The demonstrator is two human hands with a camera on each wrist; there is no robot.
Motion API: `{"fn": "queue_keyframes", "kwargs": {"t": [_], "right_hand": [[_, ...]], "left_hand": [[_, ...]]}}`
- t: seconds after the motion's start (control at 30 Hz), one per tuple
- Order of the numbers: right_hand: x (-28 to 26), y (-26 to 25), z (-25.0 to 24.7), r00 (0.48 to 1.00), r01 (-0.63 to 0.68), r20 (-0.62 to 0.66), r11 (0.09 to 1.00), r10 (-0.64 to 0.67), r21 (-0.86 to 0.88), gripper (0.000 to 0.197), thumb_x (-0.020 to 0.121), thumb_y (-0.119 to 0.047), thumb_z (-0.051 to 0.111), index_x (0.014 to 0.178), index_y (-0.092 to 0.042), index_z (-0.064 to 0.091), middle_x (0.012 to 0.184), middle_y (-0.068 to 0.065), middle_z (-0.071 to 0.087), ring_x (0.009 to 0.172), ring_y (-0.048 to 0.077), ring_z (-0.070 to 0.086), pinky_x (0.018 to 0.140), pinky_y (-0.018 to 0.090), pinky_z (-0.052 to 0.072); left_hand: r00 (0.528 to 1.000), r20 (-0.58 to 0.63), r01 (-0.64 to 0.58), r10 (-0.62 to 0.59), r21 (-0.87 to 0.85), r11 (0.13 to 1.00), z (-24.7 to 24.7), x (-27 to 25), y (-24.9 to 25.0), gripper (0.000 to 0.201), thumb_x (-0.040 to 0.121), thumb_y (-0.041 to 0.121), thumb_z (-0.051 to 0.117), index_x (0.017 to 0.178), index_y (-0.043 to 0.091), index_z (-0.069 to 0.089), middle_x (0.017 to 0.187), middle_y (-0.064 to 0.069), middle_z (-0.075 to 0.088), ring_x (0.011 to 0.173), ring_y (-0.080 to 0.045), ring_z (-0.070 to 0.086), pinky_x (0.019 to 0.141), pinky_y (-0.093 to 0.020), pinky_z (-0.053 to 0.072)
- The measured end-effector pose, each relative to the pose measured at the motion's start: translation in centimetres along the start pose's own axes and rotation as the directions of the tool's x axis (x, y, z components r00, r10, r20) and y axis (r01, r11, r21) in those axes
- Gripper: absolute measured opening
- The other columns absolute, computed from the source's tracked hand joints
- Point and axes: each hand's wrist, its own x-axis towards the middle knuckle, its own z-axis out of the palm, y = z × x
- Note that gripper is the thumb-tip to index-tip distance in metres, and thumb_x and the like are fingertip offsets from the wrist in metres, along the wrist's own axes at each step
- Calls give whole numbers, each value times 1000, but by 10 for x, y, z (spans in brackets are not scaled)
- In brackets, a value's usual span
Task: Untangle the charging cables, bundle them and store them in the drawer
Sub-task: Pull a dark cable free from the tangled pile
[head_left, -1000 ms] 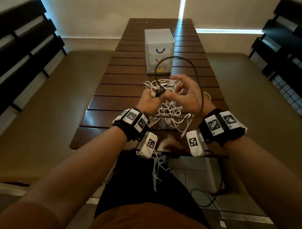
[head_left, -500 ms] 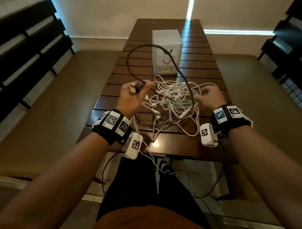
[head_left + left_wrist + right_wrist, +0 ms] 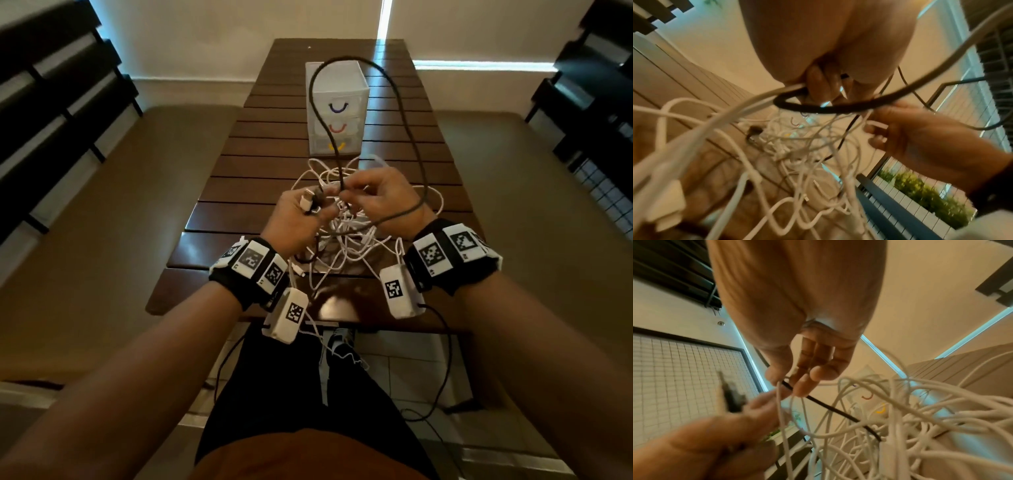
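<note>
The step in hand looks like the bundling of one cable that is already mostly free of the tangle: a black charging cable (image 3: pixel 409 137) stands up in a tall loop through the upper centre of the head view while the rest of the cables wait underneath. At centre left of that view the left hand (image 3: pixel 296 219) is closed around the cable's two plug ends, one white-tipped connector (image 3: pixel 306 201) poking out between thumb and forefinger; the left wrist view shows its fingers (image 3: pixel 818 84) curled round the black cord and a white one beside it. Just to the right, the right hand (image 3: pixel 383 198) pinches the black cord between thumb and fingertips (image 3: pixel 803 386), with the other fingers loosely bent, and the cord runs on over the back of that wrist. Below and between both hands lies the heap of white charging cables (image 3: pixel 346 236), knotted together on the slatted wooden table (image 3: pixel 239 192); a thin white strand crosses the right fingertips, so it may be caught in the pinch. Beyond the heap, upper centre, stands the small translucent drawer unit (image 3: pixel 337 113), all three drawers shut. The next move, I judge, calls for laying this loop against the plugs in the left hand without dragging white strands along, then opening a drawer.
</note>
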Motion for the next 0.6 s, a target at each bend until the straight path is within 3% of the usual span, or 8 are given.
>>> {"fn": "queue_keyframes", "kwargs": {"t": [0.07, 0.17, 0.23, 0.3, 0.4, 0.47, 0.53, 0.6], "right_hand": [[0, -7, 3, 999, 35, -15, 997, -34, 72, 12, 86, -10, 65, 91, -18, 73, 90, 9, 72, 83, 16, 68, 78, 35, 56], [1, -12, 5, 995, 69, -74, 998, -69, -5, 15, 82, -11, 71, 97, -9, 74, 89, 6, 65, 77, 7, 60, 74, 17, 50], [1, -14, 6, 993, 76, -94, 997, -78, -32, 17, 80, -12, 74, 97, -13, 73, 84, 0, 58, 73, 1, 54, 70, 13, 45], [-1, -14, 5, 994, 76, -82, 997, -77, -13, 17, 81, -12, 73, 99, -13, 73, 83, -4, 57, 75, 1, 55, 71, 15, 46], [-4, -12, 2, 994, 71, -85, 997, -67, 44, 17, 82, -13, 71, 99, -9, 73, 88, 7, 62, 80, 9, 57, 74, 22, 48], [-6, -16, 6, 995, 75, -73, 994, -69, 81, 14, 80, -11, 73, 94, -14, 73, 90, 9, 58, 82, 7, 54, 74, 17, 46], [-7, -18, 10, 995, 85, -58, 992, -80, 94, 20, 79, -9, 74, 87, -27, 70, 92, 3, 55, 85, 5, 53, 75, 14, 44], [-12, -16, 15, 992, 97, -87, 990, -89, 100, 22, 77, -12, 74, 88, -30, 69, 94, -1, 56, 88, 6, 55, 79, 14, 44]], "left_hand": [[998, 30, 50, -52, 53, 997, 5, -2, -9, 16, 89, -3, 61, 92, 11, 68, 75, 6, 62, 62, 7, 55, 64, -12, 45], [996, -29, 85, -83, 89, 992, 12, -2, -18, 27, 88, 5, 65, 70, 24, 63, 65, 10, 58, 54, 5, 52, 58, -14, 42], [996, -46, 83, -80, 47, 995, 16, -2, -17, 17, 88, 8, 66, 87, 24, 67, 79, 4, 65, 67, 3, 61, 63, -16, 47], [997, -62, 51, -52, -26, 998, 17, -4, -15, 23, 88, 8, 65, 110, 13, 65, 96, -10, 69, 81, -7, 67, 71, -23, 53], [996, -85, -4, 2, -34, 999, 19, -7, -11, 16, 90, 1, 61, 104, -6, 65, 82, -14, 66, 65, 1, 61, 62, -15, 47], [997, -72, -11, 10, -15, 1000, 22, -8, -9, 12, 89, -3, 61, 98, 0, 68, 83, -13, 66, 61, 6, 59, 59, -9, 44], [997, -73, 0, 7, 86, 996, 27, -8, -9, 18, 86, -3, 64, 99, 10, 69, 90, 1, 65, 70, 12, 60, 64, -7, 45], [996, -84, 55, -43, 146, 988, 27, -5, -14, 22, 83, 3, 68, 92, 23, 67, 86, 9, 65, 73, 5, 62, 70, -17, 49]]}}
